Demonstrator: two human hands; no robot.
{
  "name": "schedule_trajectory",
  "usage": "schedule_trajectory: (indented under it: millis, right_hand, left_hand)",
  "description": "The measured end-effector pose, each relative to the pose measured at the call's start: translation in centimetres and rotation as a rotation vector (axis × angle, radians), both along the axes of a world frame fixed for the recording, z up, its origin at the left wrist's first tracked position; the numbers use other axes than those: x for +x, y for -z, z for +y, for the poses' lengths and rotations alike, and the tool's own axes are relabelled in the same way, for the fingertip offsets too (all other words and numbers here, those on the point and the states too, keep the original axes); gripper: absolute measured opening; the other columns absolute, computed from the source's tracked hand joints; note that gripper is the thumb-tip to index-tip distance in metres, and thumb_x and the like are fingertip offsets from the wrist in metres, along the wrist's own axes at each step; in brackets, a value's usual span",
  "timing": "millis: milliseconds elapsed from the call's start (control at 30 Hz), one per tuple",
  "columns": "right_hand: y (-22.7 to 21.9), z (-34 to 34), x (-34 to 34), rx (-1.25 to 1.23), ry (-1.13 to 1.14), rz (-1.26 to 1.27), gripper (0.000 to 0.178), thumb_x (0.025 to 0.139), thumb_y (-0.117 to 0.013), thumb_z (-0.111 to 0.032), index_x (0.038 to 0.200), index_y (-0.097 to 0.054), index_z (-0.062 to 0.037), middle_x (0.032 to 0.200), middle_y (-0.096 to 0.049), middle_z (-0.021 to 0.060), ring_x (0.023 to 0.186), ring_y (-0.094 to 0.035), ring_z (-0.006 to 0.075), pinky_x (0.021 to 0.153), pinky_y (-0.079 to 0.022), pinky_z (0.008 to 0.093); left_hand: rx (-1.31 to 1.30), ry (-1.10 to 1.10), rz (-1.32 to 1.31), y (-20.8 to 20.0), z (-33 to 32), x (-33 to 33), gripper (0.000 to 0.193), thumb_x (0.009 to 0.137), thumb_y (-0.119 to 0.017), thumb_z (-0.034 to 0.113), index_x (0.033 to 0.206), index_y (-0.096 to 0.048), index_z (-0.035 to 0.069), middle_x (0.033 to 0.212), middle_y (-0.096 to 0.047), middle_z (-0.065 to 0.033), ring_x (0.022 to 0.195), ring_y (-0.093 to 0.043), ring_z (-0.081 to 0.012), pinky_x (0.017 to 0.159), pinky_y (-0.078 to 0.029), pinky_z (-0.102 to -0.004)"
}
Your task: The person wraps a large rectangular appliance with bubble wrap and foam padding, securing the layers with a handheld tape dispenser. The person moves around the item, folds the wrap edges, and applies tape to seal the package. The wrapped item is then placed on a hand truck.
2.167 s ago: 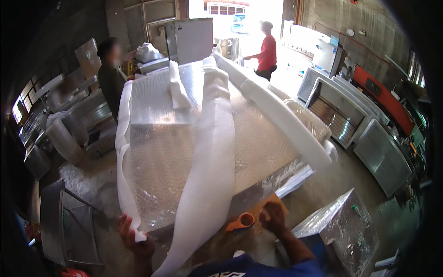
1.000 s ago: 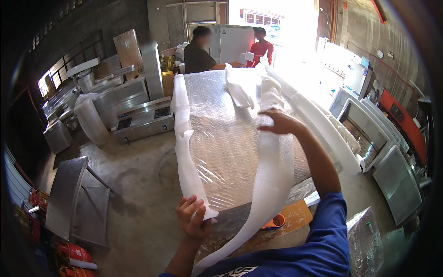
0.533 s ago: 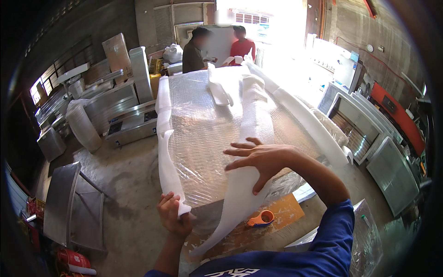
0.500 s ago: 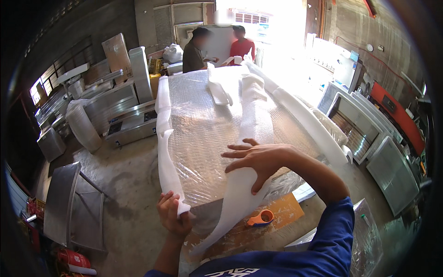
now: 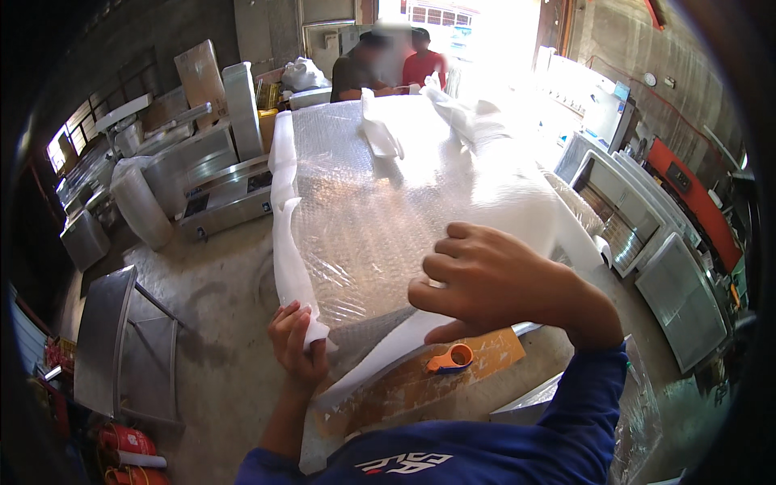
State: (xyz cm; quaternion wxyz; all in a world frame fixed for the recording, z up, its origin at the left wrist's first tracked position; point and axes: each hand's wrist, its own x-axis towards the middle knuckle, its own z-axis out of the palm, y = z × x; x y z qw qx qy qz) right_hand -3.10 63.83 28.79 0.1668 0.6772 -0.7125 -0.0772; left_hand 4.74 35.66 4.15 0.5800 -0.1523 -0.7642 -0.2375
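The long white foam strip (image 5: pixel 392 347) has swung rightward, running lower centre to upper right beneath the curled right hand (image 5: pixel 477 279), its nearer grip, hold unclear; lower left, the left hand (image 5: pixel 297 343) pinches white foam edging (image 5: pixel 288 250) along a bubble-wrapped panel (image 5: pixel 364 218).

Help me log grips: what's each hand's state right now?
Left hand: closed, holding the near end of the white foam edge strip.
Right hand: half curled over the loose white foam sheet; grip cannot be told.
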Motion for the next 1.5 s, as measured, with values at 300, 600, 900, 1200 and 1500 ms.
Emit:
schedule_trajectory:
  millis: [300,600,900,1200,1500]
  right_hand:
    - [-1.9,2.6,2.0,-0.279,0.438,0.141,0.066,0.068,-0.084,-0.063,0.097,-0.066,-0.0061,0.077,-0.06,0.0086,0.073,-0.064,0.0289,0.074,-0.051,0.0442]
    - [3.1,1.4,-5.5,-0.234,0.668,-0.231,0.057,0.072,-0.089,-0.043,0.11,-0.068,-0.0055,0.09,-0.073,0.0167,0.083,-0.071,0.0335,0.085,-0.053,0.0436]
    - [6.9,2.0,-9.1,-0.273,0.66,-0.072,0.068,0.079,-0.084,-0.042,0.137,-0.062,-0.0145,0.131,-0.061,0.0187,0.124,-0.056,0.0355,0.109,-0.042,0.0494]
    - [12.5,-7.7,2.3,-0.366,0.098,-0.324,0.079,0.074,-0.081,-0.056,0.145,-0.059,-0.0296,0.16,-0.037,0.0231,0.149,-0.035,0.0419,0.122,-0.025,0.0573]
    - [16.2,-10.0,2.1,-0.49,0.136,-0.211,0.073,0.076,-0.077,-0.061,0.143,-0.059,-0.0385,0.145,-0.054,0.019,0.133,-0.054,0.0393,0.115,-0.035,0.0577]
  left_hand:
    - [-0.063,0.004,-0.05,-0.2,-1.7,0.7,0.037,0.092,-0.068,0.024,0.125,-0.064,0.007,0.118,-0.065,-0.0132,0.113,-0.064,-0.0354,0.102,-0.044,-0.0543]
    - [0.008,0.051,-0.126,-0.9,-1.6,0.3,0.039,0.103,-0.056,0.042,0.12,-0.068,0.009,0.114,-0.07,-0.011,0.117,-0.063,-0.0303,0.105,-0.04,-0.0475]
    - [0.21,0.224,-0.182,5.1,-1.8,0.0,0.073,0.092,-0.073,0.04,0.148,-0.042,0.006,0.146,-0.049,-0.022,0.137,-0.049,-0.0335,0.113,-0.039,-0.0502]
    - [0.633,0.693,-0.421,4.6,-0.3,0.6,0.086,0.093,-0.068,0.051,0.156,-0.025,0.011,0.154,-0.04,-0.0203,0.14,-0.046,-0.0322,0.114,-0.04,-0.0507]
    - [1.188,1.246,-0.789,2.3,-0.3,1.9,0.101,0.093,-0.064,0.062,0.163,-0.008,0.015,0.161,-0.031,-0.0187,0.144,-0.043,-0.0308,0.116,-0.041,-0.0512]
